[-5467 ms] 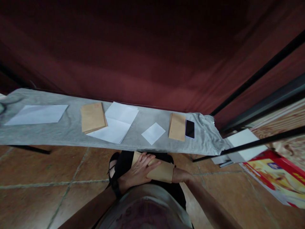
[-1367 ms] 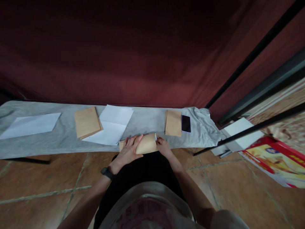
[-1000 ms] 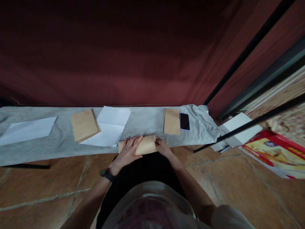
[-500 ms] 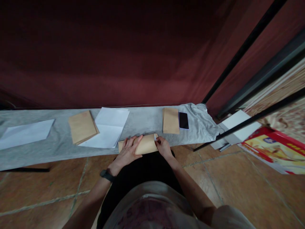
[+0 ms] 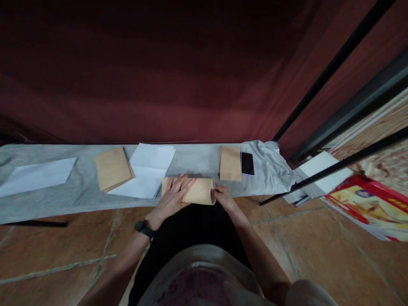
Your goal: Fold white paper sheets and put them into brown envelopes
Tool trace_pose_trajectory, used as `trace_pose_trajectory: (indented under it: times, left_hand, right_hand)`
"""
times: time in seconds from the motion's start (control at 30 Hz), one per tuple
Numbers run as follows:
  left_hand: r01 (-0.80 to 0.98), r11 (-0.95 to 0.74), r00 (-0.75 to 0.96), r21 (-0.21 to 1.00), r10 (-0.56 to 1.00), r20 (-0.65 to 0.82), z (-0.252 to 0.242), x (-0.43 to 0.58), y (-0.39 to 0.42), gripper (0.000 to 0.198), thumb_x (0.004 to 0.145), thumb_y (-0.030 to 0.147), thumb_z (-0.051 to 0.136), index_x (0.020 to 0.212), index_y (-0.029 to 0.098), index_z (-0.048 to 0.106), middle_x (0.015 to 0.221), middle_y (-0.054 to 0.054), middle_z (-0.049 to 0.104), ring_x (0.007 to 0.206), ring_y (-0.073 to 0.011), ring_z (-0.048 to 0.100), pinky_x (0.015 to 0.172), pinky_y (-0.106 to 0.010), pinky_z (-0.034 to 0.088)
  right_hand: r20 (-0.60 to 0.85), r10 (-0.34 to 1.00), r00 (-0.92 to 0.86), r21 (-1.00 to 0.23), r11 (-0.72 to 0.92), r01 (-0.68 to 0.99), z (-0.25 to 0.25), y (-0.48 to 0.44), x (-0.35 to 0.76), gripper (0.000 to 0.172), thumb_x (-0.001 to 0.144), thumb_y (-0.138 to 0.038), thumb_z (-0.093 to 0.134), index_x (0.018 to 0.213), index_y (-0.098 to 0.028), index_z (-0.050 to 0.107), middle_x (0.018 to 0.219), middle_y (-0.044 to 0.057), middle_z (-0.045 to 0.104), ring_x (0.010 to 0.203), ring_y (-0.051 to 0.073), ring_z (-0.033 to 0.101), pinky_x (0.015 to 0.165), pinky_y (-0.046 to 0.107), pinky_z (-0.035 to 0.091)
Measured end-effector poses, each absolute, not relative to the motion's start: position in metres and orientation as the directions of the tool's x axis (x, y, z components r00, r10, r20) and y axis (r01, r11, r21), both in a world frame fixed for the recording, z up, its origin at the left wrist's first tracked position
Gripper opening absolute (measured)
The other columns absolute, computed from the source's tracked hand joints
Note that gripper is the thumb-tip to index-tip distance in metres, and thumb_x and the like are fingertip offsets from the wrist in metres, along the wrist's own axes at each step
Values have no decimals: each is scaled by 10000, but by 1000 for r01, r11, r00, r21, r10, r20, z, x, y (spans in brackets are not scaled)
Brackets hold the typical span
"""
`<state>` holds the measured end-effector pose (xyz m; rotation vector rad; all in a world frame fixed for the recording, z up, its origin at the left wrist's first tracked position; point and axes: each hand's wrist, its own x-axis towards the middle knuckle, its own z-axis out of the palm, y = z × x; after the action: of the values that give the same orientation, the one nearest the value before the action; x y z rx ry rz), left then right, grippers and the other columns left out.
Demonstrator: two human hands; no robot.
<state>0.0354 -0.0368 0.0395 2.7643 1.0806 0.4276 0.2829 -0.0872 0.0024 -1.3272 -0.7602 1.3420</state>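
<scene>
At the bottom centre of the frame is the person's torso, with both forearms reaching up toward the middle. A watch sits on the left wrist. Tiled floor fills the lower left and lower right.

The envelope, brown, lies at the centre of the frame on the near edge of the table. Its long axis runs left to right along that edge. Its right end bulges up a little and points at the right hand.

The left hand lies open on the envelope's left half, fingers spread and pressed flat, pointing up the frame. The right hand is curled at the right end, with its fingers closed on that end.

A grey cloth covers the table. Just left of the envelope, white sheets lie fanned, and a stack of brown envelopes overlaps their left side. At far left lies a single sheet. Just above and right of the envelope is a second stack, upright in the frame, with a dark phone touching its right side.

At right, off the table, lie a white board and a red poster.

A dark red curtain fills the upper frame.
</scene>
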Motion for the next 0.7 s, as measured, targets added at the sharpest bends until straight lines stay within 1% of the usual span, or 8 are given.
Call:
trace_pose_trajectory:
  times: [0.1,0.2,0.27,0.33,0.4,0.5,0.6,0.7]
  left_hand:
    - [690,-646,566,327,763,312,41,39,-30,851,874,246,691,1605,315,262,1696,-120,197,1567,-350,152,1258,-603,112]
    - [643,-443,283,625,895,344,35,47,-26,851,868,337,718,1598,273,285,1707,-130,153,1563,-344,174,1251,-559,218]
    - [461,-207,102,863,978,180,29,56,-26,891,851,411,743,1596,249,281,1655,-160,294,1507,-331,331,1202,-520,345]
    - [176,112,48,978,991,-123,25,68,-29,878,849,458,746,1578,232,309,1474,-172,545,1337,-307,557,1100,-495,473]
    - [-89,362,116,928,929,-351,23,80,-31,819,820,452,780,1511,212,411,1252,-147,694,1103,-270,696,952,-445,571]
    - [-265,419,138,869,908,-395,20,94,-28,651,725,331,847,1308,188,595,1062,-89,750,872,-201,725,754,-318,597]
    - [-246,353,43,903,934,-354,13,95,-19,570,671,220,813,1213,156,645,881,-39,748,731,-166,694,624,-248,542]
    - [-134,308,12,942,951,-310,2,88,-5,615,667,178,736,1271,144,623,783,-4,725,625,-153,649,555,-241,491]
  right_hand:
    - [-359,912,198,-891,-272,-363,2,-83,282,276,637,-441,784,703,-194,678,610,-4,698,565,169,640,538,256,495]
    - [-352,897,268,-877,-216,-429,1,-74,271,286,690,-460,748,781,-197,678,698,15,741,654,192,696,593,274,545]
    - [-360,878,317,-839,-156,-521,-1,-67,259,272,713,-430,742,834,-198,668,762,32,760,734,209,724,649,291,575]
    - [-364,870,331,-797,-107,-594,-4,-61,244,254,730,-398,741,865,-201,654,797,43,765,798,222,736,699,313,595]
    - [-321,901,292,-810,-100,-578,-7,-57,229,254,784,-415,703,917,-207,644,855,53,769,852,226,738,756,346,608]
    - [-266,935,236,-858,-118,-499,-13,-55,215,278,854,-464,621,963,-209,639,923,69,764,861,228,733,789,396,617]
    - [-264,934,241,-898,-147,-414,-20,-53,219,249,832,-447,653,900,-208,649,862,55,742,796,231,720,769,409,617]
    - [-245,926,287,-940,-155,-304,-26,-55,237,210,808,-381,687,921,-204,675,808,24,709,769,215,692,792,391,607]
